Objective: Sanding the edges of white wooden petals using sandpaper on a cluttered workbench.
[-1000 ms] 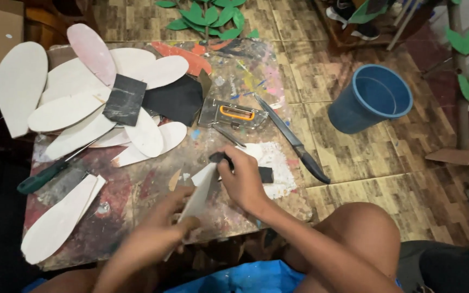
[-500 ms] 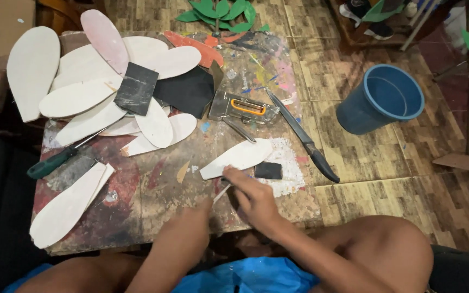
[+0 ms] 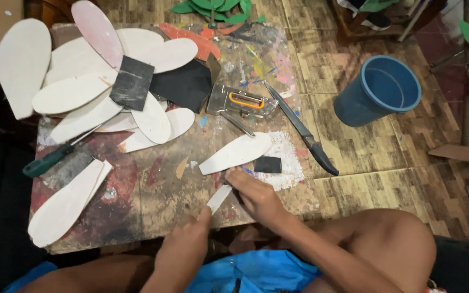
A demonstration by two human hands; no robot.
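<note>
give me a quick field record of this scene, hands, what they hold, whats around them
left hand: at the near table edge, fingertips on the lower end of a small white strip
right hand: fingers on the strip's upper end
nearest piece: white petal-shaped cutout lying flat just beyond the hands
beside it: small black square on a white paint patch
tools: long knife, green-handled screwdriver, metal tool with orange grip
far left: pile of white petal cutouts, black sandpaper sheet
surface: paint-stained wooden table
floor: blue bucket

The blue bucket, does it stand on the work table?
No, the blue bucket stands on the wooden floor, apart from the right edge of the paint-stained table.
</note>
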